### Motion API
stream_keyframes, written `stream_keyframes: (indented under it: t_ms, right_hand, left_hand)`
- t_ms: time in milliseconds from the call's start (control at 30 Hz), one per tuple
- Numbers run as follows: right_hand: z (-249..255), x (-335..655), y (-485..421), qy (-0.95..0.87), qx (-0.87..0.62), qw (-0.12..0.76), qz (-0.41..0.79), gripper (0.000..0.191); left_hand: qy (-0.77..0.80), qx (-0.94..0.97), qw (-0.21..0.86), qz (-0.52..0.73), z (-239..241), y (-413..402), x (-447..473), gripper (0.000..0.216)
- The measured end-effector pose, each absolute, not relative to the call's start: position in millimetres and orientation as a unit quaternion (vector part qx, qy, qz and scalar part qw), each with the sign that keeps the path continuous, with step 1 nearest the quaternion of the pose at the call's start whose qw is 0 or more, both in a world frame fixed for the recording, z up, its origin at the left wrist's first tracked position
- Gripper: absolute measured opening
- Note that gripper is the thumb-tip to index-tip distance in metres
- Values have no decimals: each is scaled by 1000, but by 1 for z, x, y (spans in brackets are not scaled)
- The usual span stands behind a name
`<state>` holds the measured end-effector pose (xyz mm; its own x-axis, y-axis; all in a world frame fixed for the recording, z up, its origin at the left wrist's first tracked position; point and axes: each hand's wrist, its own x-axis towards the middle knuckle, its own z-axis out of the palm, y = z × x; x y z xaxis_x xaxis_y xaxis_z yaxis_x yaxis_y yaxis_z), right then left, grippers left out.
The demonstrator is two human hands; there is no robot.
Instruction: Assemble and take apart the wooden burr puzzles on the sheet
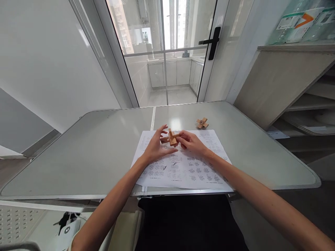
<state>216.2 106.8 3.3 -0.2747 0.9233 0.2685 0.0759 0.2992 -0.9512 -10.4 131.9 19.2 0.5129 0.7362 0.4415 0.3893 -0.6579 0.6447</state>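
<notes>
A partly assembled wooden burr puzzle hangs over the printed paper sheet, its light-brown bars crossing each other. Thumb and fingers of my right hand pinch it from the right side. Around its left end, my left hand is open, with the thumb stretched out below and the fingers spread above. Whether the left fingers touch a bar is hard to make out. Beyond my right hand, another wooden interlocking piece lies on the table.
The grey-green folding table has a seam near its middle. A glass door with a black handle stands behind it. Shelving at the right bears wrapped bottles. A white device sits below the table's left front edge.
</notes>
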Motion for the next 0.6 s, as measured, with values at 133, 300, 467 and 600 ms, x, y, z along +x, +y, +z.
stream_keyframes:
  t_ms: [133,300,467,600]
  right_hand:
    - [3,216,106,-670,-382,464,437,34]
    - [3,217,106,-668,-376,465,444,32]
    - [3,216,104,-678,-381,454,434,33]
    - [2,216,105,-688,-387,446,422,32]
  left_hand:
    - [358,809,299,357,16,135,-11,104]
    - [359,781,358,364,16,135,-10,97]
    - [376,747,383,393,19,136,-9,93]
    - [354,715,414,438,21,139,-8,84]
